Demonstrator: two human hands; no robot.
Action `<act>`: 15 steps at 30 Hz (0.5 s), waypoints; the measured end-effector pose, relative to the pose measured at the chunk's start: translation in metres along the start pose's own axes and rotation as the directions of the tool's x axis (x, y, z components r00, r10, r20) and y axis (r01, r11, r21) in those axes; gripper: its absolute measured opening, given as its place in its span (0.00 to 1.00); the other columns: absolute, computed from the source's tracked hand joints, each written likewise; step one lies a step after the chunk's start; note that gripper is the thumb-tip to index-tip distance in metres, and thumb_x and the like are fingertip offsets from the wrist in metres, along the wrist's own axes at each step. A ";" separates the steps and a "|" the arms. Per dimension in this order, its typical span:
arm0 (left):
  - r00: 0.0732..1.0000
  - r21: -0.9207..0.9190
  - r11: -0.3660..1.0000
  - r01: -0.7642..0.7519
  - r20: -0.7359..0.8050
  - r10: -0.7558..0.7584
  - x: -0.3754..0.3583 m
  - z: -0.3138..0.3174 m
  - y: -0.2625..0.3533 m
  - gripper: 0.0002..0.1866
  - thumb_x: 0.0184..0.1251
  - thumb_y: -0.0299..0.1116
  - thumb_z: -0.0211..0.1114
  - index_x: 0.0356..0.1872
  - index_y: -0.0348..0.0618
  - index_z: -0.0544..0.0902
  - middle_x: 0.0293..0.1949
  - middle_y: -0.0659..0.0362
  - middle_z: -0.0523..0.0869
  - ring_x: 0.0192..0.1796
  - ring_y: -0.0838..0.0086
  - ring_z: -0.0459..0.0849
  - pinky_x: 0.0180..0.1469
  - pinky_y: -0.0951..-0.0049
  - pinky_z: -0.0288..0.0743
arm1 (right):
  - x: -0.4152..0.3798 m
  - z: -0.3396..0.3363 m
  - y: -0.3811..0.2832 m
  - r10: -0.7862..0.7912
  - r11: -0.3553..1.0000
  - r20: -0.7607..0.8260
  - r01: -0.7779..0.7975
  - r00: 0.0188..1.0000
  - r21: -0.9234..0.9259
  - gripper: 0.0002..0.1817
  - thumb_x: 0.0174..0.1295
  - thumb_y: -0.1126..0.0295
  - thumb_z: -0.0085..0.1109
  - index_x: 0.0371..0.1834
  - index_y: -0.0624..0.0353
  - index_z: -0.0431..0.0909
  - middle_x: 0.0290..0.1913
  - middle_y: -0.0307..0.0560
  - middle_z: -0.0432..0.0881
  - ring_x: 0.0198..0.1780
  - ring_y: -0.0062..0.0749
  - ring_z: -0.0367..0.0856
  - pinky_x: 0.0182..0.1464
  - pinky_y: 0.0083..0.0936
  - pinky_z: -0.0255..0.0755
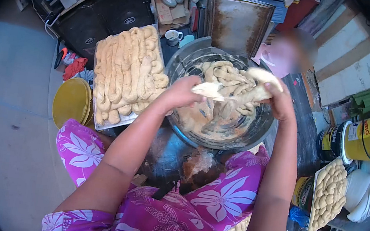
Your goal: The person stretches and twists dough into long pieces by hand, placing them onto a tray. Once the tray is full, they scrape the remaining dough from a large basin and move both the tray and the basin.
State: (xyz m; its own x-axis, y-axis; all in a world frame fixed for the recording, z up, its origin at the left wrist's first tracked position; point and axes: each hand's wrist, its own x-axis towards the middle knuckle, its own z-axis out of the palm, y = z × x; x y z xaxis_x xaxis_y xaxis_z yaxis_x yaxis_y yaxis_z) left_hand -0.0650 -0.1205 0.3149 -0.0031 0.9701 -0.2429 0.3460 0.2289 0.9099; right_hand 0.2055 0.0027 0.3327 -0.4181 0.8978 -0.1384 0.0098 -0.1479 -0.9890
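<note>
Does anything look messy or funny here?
Nothing is spilled or broken. The hands, left and right, stretch a dough strip over the bowl, whose inside is smeared with dough. One empty tray behind it looks rusty and stained.

dough strip (231, 92) over bowl (264, 127) | tray (94, 120) left | buckets (360, 139) right
</note>
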 end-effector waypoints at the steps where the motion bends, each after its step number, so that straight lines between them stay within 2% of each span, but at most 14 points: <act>1: 0.999 -0.053 0.998 0.034 -0.033 -0.036 0.002 0.000 -0.014 0.14 0.49 0.26 0.66 0.36 0.34 0.75 0.28 0.55 0.81 0.23 0.79 0.78 0.23 0.77 0.72 | 0.002 -0.015 -0.003 0.000 0.993 -0.063 0.007 0.998 0.118 0.21 0.59 0.65 0.56 0.55 0.62 0.68 0.41 0.47 0.79 0.40 0.35 0.82 0.36 0.32 0.81; 2: 0.999 -0.047 0.998 0.033 -0.028 -0.034 0.000 -0.001 -0.020 0.14 0.49 0.26 0.66 0.36 0.34 0.75 0.28 0.55 0.81 0.23 0.79 0.78 0.23 0.77 0.72 | 0.007 -0.034 0.002 -0.012 0.986 -0.134 0.034 0.991 0.164 0.22 0.61 0.64 0.54 0.54 0.64 0.67 0.41 0.50 0.79 0.38 0.38 0.83 0.34 0.35 0.83; 4: 0.975 -0.277 0.957 0.087 -0.175 -0.139 -0.001 0.000 -0.030 0.12 0.49 0.26 0.66 0.35 0.34 0.74 0.25 0.56 0.81 0.20 0.78 0.77 0.22 0.78 0.70 | 0.010 -0.052 0.004 -0.028 0.958 -0.250 0.098 0.968 0.271 0.21 0.62 0.62 0.53 0.54 0.65 0.67 0.40 0.52 0.79 0.38 0.40 0.83 0.33 0.35 0.83; 5: 0.975 -0.273 0.958 0.091 -0.171 -0.141 0.004 0.002 -0.036 0.12 0.49 0.26 0.66 0.35 0.34 0.74 0.25 0.56 0.81 0.20 0.78 0.77 0.22 0.78 0.70 | 0.012 -0.060 0.005 -0.021 0.945 -0.297 0.115 0.955 0.306 0.21 0.63 0.62 0.52 0.54 0.65 0.67 0.40 0.51 0.79 0.38 0.41 0.83 0.33 0.35 0.83; 7: 0.945 -0.226 0.971 0.079 -0.292 -0.145 0.017 0.011 -0.049 0.12 0.50 0.25 0.64 0.35 0.33 0.74 0.25 0.56 0.81 0.20 0.78 0.77 0.22 0.79 0.70 | 0.015 -0.069 0.005 -0.029 0.943 -0.326 0.134 0.945 0.304 0.21 0.63 0.62 0.52 0.54 0.64 0.66 0.41 0.51 0.79 0.38 0.41 0.83 0.33 0.35 0.83; 8: 0.947 -0.226 0.971 0.081 -0.287 -0.146 0.021 0.015 -0.055 0.12 0.50 0.25 0.64 0.35 0.33 0.74 0.25 0.56 0.81 0.20 0.78 0.77 0.22 0.79 0.70 | 0.016 -0.074 0.004 -0.072 0.922 -0.385 0.209 0.920 0.327 0.21 0.63 0.62 0.52 0.55 0.64 0.66 0.43 0.52 0.78 0.40 0.41 0.82 0.35 0.36 0.82; 10: 0.861 -0.298 0.951 0.078 -0.460 -0.215 0.031 0.022 -0.062 0.13 0.52 0.24 0.63 0.38 0.32 0.72 0.27 0.55 0.81 0.22 0.78 0.78 0.22 0.79 0.71 | 0.019 -0.086 -0.004 -0.109 0.850 -0.539 0.359 0.835 0.385 0.21 0.64 0.64 0.51 0.56 0.64 0.65 0.46 0.54 0.76 0.44 0.46 0.80 0.38 0.41 0.81; 11: 0.863 -0.297 0.952 0.076 -0.459 -0.212 0.036 0.028 -0.065 0.13 0.52 0.24 0.63 0.38 0.32 0.72 0.27 0.55 0.81 0.22 0.78 0.78 0.22 0.79 0.71 | 0.017 -0.093 -0.007 -0.118 0.814 -0.584 0.415 0.803 0.406 0.21 0.64 0.63 0.50 0.56 0.64 0.64 0.46 0.54 0.76 0.45 0.47 0.80 0.38 0.41 0.81; 13: 0.786 -0.365 0.931 0.017 -0.571 -0.238 0.046 0.046 -0.072 0.13 0.53 0.24 0.62 0.39 0.32 0.72 0.28 0.54 0.80 0.23 0.77 0.78 0.22 0.78 0.71 | 0.017 -0.094 -0.011 -0.137 0.801 -0.614 0.451 0.778 0.393 0.21 0.63 0.63 0.52 0.55 0.63 0.66 0.45 0.53 0.76 0.44 0.44 0.80 0.38 0.40 0.80; 14: 0.789 -0.355 0.935 -0.017 -0.579 -0.206 0.058 0.052 -0.083 0.14 0.53 0.23 0.62 0.41 0.33 0.70 0.27 0.55 0.79 0.21 0.76 0.77 0.21 0.78 0.69 | 0.017 -0.093 -0.010 -0.132 0.801 -0.616 0.449 0.776 0.395 0.21 0.63 0.63 0.52 0.55 0.63 0.66 0.45 0.53 0.76 0.44 0.44 0.80 0.38 0.40 0.80; 15: 0.791 -0.353 0.936 -0.010 -0.575 -0.208 0.063 0.052 -0.079 0.14 0.53 0.23 0.62 0.41 0.33 0.70 0.27 0.55 0.79 0.21 0.76 0.77 0.21 0.78 0.69 | 0.018 -0.085 -0.010 -0.171 0.879 -0.617 0.401 0.769 0.257 0.21 0.61 0.62 0.54 0.54 0.63 0.67 0.45 0.51 0.76 0.43 0.41 0.80 0.37 0.38 0.80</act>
State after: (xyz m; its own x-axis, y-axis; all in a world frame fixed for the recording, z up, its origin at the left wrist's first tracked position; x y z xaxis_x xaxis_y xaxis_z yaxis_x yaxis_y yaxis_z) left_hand -0.0437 -0.0818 0.2103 -0.6140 0.7666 -0.1882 -0.0076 0.2327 0.9725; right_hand 0.2750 0.0554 0.3357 0.2370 0.9711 0.0298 -0.3925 0.1238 -0.9114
